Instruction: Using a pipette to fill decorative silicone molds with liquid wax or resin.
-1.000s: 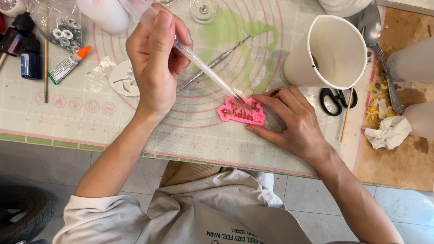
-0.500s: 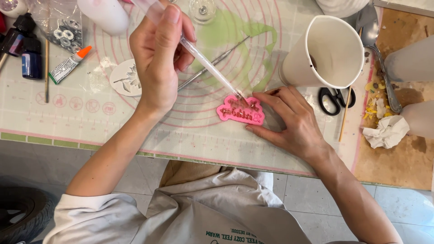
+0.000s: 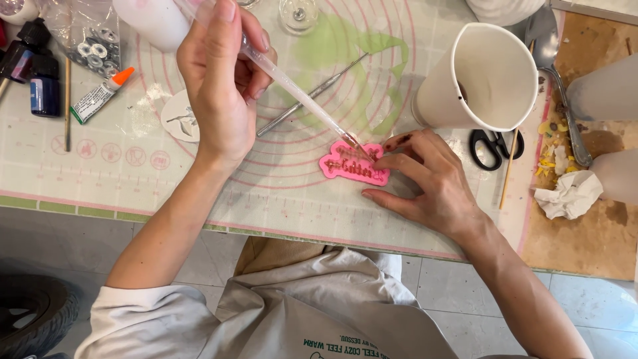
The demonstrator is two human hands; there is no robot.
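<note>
A person leans over a silicone craft mat (image 3: pixel 133 179) printed with pink rings; everything here is placed against the pink letter mould (image 3: pixel 352 163) lying near the mat's middle. Far to the mould's left, at the mat's edge, stand dark dropper bottles (image 3: pixel 36 73), a bag of metal rings (image 3: pixel 93 40) and a small glue tube (image 3: pixel 100 96) with an orange cap; nearer on that side, a round white flower mould (image 3: pixel 178 116) lies partly under the wrist. The left hand (image 3: pixel 219 86) hovers up and to the left of the pink mould, fingers curled tight around a clear plastic pipette (image 3: pixel 292 86); the pipette slants down so that its tip meets the mould's upper edge. A thin metal probe (image 3: pixel 312 93) lies just behind it on the mat. The right hand (image 3: pixel 432 179) rests flat just right of the mould, fingers spread, fingertips (image 3: pixel 377 159) touching its right end and gripping nothing. Above and right of the mould a white paper cup (image 3: pixel 492 73) lies tipped on its side; beyond it lie black scissors (image 3: pixel 488 143), a metal spoon (image 3: pixel 565 80) and crumpled tissue (image 3: pixel 571 193).
</note>
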